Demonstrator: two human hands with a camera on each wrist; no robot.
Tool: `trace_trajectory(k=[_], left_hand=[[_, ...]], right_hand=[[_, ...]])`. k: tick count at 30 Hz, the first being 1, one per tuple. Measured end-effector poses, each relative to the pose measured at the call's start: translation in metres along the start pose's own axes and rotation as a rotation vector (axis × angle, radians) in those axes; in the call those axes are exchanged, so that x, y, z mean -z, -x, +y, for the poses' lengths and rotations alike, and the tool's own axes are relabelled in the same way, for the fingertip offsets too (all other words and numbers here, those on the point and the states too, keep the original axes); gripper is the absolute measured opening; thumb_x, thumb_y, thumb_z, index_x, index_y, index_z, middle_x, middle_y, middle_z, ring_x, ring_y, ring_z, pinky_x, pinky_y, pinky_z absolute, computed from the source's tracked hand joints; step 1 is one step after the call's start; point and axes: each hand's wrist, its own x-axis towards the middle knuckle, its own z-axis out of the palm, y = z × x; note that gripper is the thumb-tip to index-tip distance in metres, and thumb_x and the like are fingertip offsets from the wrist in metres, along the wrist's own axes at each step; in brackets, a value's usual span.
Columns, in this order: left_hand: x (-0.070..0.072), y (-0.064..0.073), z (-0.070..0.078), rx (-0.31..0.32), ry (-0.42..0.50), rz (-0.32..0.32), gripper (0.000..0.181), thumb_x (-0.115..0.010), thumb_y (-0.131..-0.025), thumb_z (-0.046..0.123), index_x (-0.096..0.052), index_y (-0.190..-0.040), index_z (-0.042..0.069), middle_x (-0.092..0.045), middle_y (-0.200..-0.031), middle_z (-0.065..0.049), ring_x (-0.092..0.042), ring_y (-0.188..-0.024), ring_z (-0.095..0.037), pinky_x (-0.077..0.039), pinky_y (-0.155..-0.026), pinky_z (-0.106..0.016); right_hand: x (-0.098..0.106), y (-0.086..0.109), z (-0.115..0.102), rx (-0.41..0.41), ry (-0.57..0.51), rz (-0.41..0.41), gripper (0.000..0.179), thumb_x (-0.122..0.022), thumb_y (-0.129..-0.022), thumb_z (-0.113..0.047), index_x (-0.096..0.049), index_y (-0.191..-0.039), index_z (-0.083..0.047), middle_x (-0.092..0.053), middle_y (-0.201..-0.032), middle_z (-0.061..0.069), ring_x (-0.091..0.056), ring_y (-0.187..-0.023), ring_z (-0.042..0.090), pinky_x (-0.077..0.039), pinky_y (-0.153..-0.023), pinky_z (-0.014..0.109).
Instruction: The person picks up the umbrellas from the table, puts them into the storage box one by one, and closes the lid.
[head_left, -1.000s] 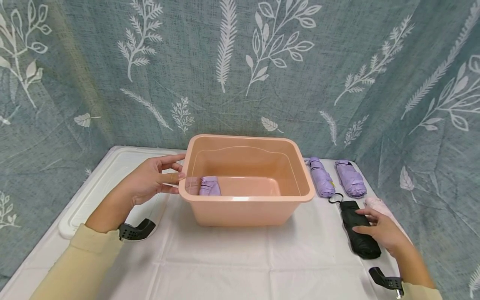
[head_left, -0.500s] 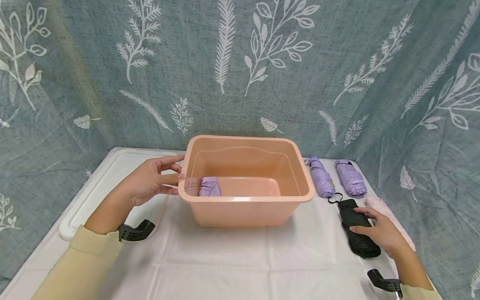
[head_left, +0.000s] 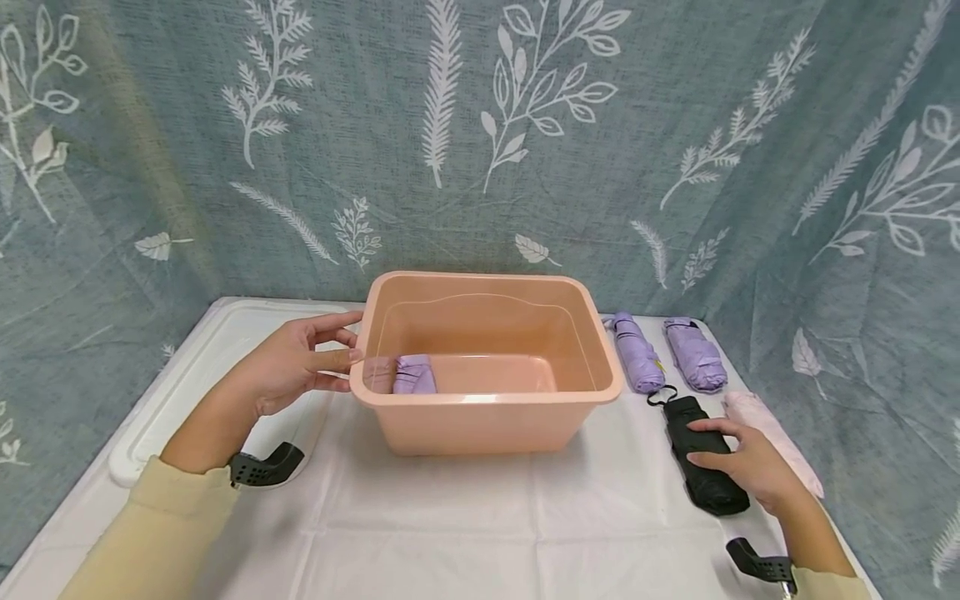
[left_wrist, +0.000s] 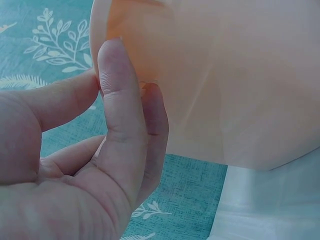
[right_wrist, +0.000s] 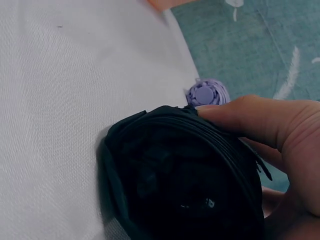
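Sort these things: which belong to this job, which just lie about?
Likely the job: peach bin at left fingers; black bundle in right fingers; purple bundle inside bin; two purple bundles outside; pink bundle.

Seemingly just there: white tray; patterned curtain.

On the surface (head_left: 435, 525) we list a tub (head_left: 480, 429) with a parcel (head_left: 414, 377) in its left end, and a lid (head_left: 187, 383) to the tub's left. Right of the tub we enter a first umbrella (head_left: 639, 354), then a second umbrella (head_left: 695, 354); before these, a third umbrella (head_left: 703, 483), a roll (head_left: 772, 432) on its right. Behind all: a curtain (head_left: 375, 108).
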Motion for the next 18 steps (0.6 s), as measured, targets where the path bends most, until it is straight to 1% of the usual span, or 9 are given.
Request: trace_trajectory(k=[4, 8, 10, 11, 14, 17, 18], left_hand=[[0.000, 0.001, 0.000, -0.010, 0.003, -0.005, 0.080, -0.071, -0.095, 0.005, -0.029, -0.163, 0.010, -0.054, -0.115, -0.004, -0.072, -0.087, -0.012, -0.065, -0.079, -0.033], [-0.001, 0.000, -0.001, -0.009, 0.005, -0.005, 0.079, -0.072, -0.095, 0.006, -0.031, -0.162, 0.011, -0.053, -0.117, -0.005, -0.072, -0.088, -0.014, -0.065, -0.079, -0.033], [-0.001, -0.001, -0.002, -0.012, 0.002, -0.006, 0.079, -0.072, -0.095, 0.006, -0.030, -0.162, 0.011, -0.053, -0.117, -0.006, -0.072, -0.088, -0.014, -0.065, -0.079, -0.033], [0.000, -0.001, -0.002, -0.013, 0.002, -0.005, 0.079, -0.072, -0.095, 0.006, -0.031, -0.162, 0.011, -0.053, -0.117, -0.006, -0.072, -0.088, -0.014, -0.065, -0.079, -0.033], [0.000, -0.001, -0.002, -0.015, 0.001, -0.001, 0.079, -0.071, -0.095, 0.005, -0.030, -0.162, 0.010, -0.054, -0.117, -0.005, -0.072, -0.087, -0.014, -0.065, -0.079, -0.033], [0.001, 0.000, -0.002, -0.010, 0.003, 0.007, 0.079, -0.072, -0.095, 0.005, -0.031, -0.162, 0.011, -0.054, -0.116, -0.005, -0.072, -0.087, -0.013, -0.065, -0.079, -0.033], [0.001, 0.000, -0.002, -0.010, 0.001, 0.009, 0.079, -0.072, -0.095, 0.004, -0.031, -0.162, 0.010, -0.054, -0.115, -0.004, -0.072, -0.087, -0.013, -0.065, -0.079, -0.033]], right_hand=[[-0.004, 0.000, 0.001, -0.018, 0.024, 0.006, 0.071, -0.086, -0.083, -0.027, -0.057, -0.142, 0.000, -0.019, -0.163, 0.035, -0.007, -0.151, 0.059, -0.015, -0.113, 0.081], [-0.008, 0.000, 0.004, -0.034, 0.012, 0.012, 0.075, -0.085, -0.084, -0.030, -0.054, -0.146, -0.003, -0.020, -0.165, 0.033, -0.014, -0.150, 0.058, -0.024, -0.113, 0.078], [-0.011, 0.000, 0.005, -0.025, -0.001, 0.025, 0.075, -0.085, -0.085, -0.031, -0.054, -0.147, -0.004, -0.022, -0.164, 0.032, -0.020, -0.149, 0.057, -0.029, -0.112, 0.076], [-0.012, 0.001, 0.005, -0.012, -0.012, 0.033, 0.074, -0.085, -0.085, -0.030, -0.054, -0.147, -0.004, -0.023, -0.164, 0.032, -0.023, -0.148, 0.056, -0.032, -0.112, 0.074], [-0.016, 0.001, 0.004, 0.051, -0.040, 0.065, 0.070, -0.084, -0.086, -0.026, -0.055, -0.145, -0.003, -0.029, -0.162, 0.030, -0.027, -0.148, 0.052, -0.036, -0.111, 0.069], [-0.019, 0.001, 0.001, 0.116, -0.069, 0.094, 0.066, -0.083, -0.087, -0.024, -0.057, -0.144, -0.002, -0.033, -0.161, 0.027, -0.025, -0.150, 0.048, -0.034, -0.112, 0.068], [-0.019, 0.000, 0.000, 0.131, -0.083, 0.101, 0.065, -0.083, -0.087, -0.023, -0.057, -0.143, -0.001, -0.033, -0.162, 0.026, -0.023, -0.151, 0.048, -0.032, -0.112, 0.069]])
